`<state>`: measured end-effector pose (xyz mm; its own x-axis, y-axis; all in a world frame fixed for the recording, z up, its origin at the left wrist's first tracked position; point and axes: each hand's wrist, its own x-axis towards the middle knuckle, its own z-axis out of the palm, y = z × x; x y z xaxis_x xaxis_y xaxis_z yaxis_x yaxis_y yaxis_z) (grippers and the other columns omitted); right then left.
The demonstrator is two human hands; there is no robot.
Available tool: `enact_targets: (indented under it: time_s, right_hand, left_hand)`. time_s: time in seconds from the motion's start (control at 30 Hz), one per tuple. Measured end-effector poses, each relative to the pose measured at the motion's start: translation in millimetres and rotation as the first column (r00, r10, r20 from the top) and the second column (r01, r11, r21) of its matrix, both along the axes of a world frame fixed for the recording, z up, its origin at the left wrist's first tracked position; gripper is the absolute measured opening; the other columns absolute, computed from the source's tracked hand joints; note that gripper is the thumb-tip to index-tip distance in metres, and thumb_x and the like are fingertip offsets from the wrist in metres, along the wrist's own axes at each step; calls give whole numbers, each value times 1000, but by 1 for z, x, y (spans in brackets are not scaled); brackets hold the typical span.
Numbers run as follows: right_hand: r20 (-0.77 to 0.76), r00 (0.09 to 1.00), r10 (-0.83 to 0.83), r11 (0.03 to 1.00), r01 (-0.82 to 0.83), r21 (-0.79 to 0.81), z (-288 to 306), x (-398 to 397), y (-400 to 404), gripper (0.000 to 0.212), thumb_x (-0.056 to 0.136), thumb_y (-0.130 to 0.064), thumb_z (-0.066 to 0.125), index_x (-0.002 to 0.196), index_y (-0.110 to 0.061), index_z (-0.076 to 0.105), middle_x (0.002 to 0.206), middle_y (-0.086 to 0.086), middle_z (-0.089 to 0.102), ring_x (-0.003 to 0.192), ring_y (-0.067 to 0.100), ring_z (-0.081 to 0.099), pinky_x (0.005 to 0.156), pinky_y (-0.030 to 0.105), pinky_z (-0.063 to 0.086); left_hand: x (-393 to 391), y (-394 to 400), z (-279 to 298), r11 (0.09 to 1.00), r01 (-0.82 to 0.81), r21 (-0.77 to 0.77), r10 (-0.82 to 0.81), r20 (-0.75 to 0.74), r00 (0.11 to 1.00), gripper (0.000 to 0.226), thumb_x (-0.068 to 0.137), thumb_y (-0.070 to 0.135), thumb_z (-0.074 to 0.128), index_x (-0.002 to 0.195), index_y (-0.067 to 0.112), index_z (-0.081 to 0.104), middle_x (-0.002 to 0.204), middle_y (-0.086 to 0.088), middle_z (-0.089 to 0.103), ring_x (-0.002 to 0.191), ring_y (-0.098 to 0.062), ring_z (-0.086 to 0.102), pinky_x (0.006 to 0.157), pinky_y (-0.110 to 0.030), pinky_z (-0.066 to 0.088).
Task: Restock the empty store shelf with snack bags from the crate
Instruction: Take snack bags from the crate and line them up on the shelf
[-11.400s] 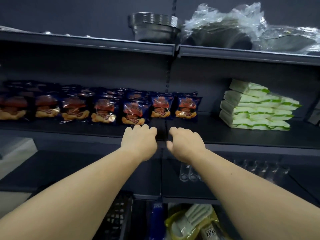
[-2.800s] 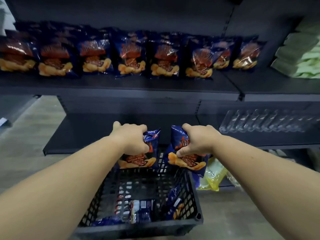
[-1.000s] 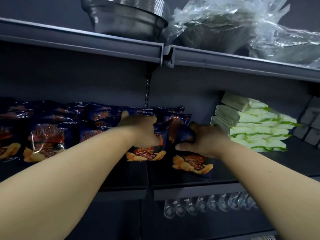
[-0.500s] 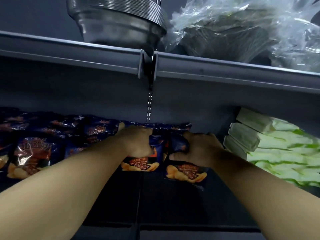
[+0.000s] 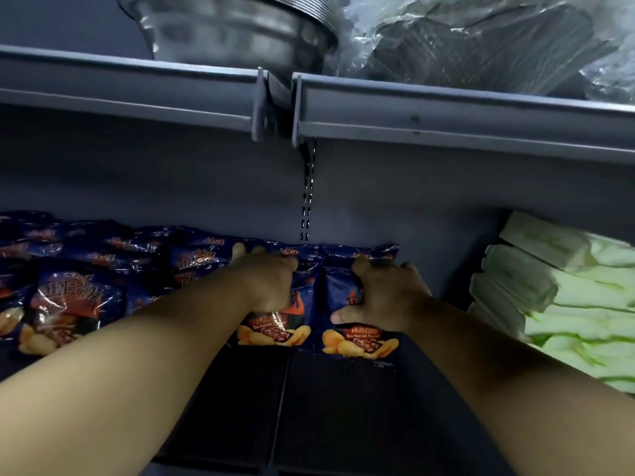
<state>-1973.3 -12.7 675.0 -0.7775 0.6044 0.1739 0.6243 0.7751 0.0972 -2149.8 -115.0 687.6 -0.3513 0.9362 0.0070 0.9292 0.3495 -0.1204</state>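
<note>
Two dark blue barbecue snack bags stand side by side on the dark shelf [image 5: 343, 400]. My left hand [image 5: 268, 283] grips the top of the left snack bag [image 5: 275, 331], fingers curled over its upper edge. My right hand [image 5: 381, 297] holds the right snack bag [image 5: 360, 341], thumb on its front and fingers over the top. Both bags lean against a back row of the same snack bags [image 5: 357, 254]. More of these bags [image 5: 68, 297] fill the shelf to the left. The crate is out of view.
A stack of white and green packs [image 5: 556, 304] lies on the shelf at the right. The upper shelf's rail [image 5: 446, 125] runs overhead, carrying stacked metal bowls [image 5: 240, 29] and plastic-wrapped goods [image 5: 481, 39]. A slotted upright [image 5: 308, 201] divides the back wall.
Both hands have pushed the two bags further back on the shelf, against the back row. The view has tilted closer and slightly upward.
</note>
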Motion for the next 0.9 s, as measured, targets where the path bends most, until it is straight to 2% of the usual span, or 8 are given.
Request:
enact_targets:
  time_s: [0.13,0.53,0.9]
  right_hand:
    - [13,1000,-11,999,10,38,-6,-5,2,87,71,-80,54,133,-21,38,138,2,48,127,27,40,102,44,29]
    - [-103,995,-3,993,15,119,-21,-2,10,100,71,-82,50,148,-24,23,148,2,33,134,28,29,112,46,20]
    - [-189,982,26,992,-1,129,-19,7,6,100,73,-77,54,151,-23,21,147,3,35,136,30,27,116,50,14]
  left_hand:
    - [-1,5,-3,1000,27,-1,-27,-28,999,54,86,30,60,135,27,39,133,-2,49,125,-25,36,101,-47,20]
    - [1,0,-7,997,30,69,-23,-95,995,65,86,31,62,143,24,32,143,-3,36,132,-27,30,107,-51,17]
    - [12,-5,-2,995,28,98,-19,-88,996,68,87,32,60,146,28,26,146,-2,29,135,-27,24,107,-50,16]
